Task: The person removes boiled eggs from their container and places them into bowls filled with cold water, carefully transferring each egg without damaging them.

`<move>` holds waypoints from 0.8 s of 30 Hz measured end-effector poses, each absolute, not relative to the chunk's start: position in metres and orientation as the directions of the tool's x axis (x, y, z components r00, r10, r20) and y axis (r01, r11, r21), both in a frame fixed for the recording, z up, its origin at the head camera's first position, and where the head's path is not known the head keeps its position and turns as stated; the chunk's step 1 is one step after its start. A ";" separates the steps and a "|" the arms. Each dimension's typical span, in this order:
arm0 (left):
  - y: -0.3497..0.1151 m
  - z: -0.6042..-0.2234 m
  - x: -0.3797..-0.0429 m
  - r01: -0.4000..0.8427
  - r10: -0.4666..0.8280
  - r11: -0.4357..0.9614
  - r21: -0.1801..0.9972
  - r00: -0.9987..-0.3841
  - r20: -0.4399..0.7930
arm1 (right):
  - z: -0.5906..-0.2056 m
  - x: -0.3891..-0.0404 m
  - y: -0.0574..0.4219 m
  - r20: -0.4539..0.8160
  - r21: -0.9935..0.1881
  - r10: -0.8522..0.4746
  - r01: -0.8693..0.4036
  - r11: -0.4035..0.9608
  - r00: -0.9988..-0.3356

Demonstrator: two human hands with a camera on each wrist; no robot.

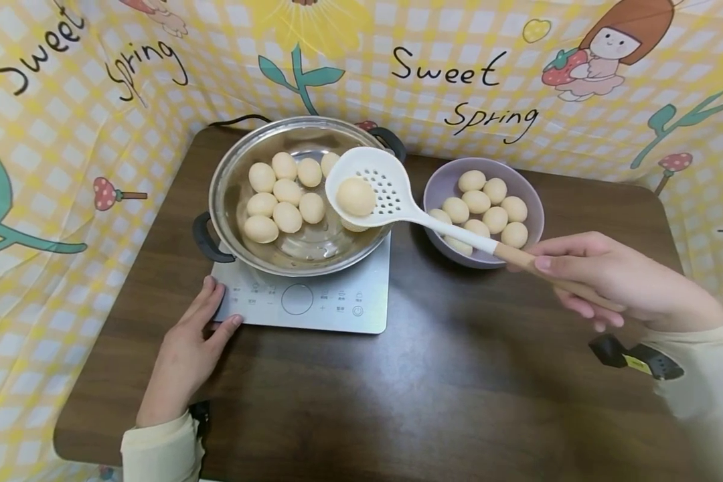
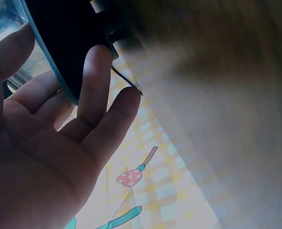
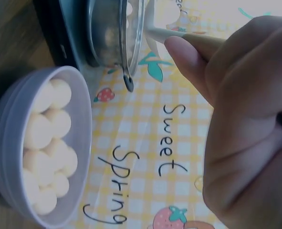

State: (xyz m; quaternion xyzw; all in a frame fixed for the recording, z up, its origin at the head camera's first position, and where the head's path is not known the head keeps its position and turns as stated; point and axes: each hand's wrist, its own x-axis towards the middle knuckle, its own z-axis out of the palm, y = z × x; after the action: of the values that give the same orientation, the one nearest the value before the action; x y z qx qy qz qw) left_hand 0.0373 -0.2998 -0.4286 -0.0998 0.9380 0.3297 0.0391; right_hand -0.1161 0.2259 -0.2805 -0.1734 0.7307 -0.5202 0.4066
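My right hand (image 1: 614,281) grips the wooden handle of a white slotted spoon (image 1: 400,177). One pale egg (image 1: 356,196) lies in its bowl, over the right side of a steel pot (image 1: 313,262). Several more eggs (image 1: 287,192) sit inside the pot, partly hidden by the spoon. The pot stands on a flat silver induction cooker (image 1: 337,314). At the cooker's front left corner rests my left hand (image 1: 189,348), thumb at the front edge, fingers along the side. In the left wrist view, its fingers (image 2: 97,81) reach beside the cooker's dark underside.
To the right of the pot, a purple bowl (image 1: 533,231) holds several eggs, and the spoon's handle passes over its front. The pot has black side handles (image 1: 211,239). A black cord (image 1: 241,120) runs behind it. Patterned cloth (image 1: 361,87) hangs around the brown table (image 1: 446,395).
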 end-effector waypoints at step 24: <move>-0.299 -0.429 0.037 -0.198 -0.157 0.770 0.606 -0.980 -0.121 | -0.298 -0.107 0.319 -0.396 -0.860 -0.427 0.165 0.483 -0.813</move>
State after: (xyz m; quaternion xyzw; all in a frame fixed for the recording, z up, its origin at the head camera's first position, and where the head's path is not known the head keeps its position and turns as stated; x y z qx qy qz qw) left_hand 0.0366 -0.2990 -0.4293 -0.0944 0.9402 0.3257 0.0317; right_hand -0.1068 0.3193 -0.2984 -0.0809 0.8091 -0.5020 0.2947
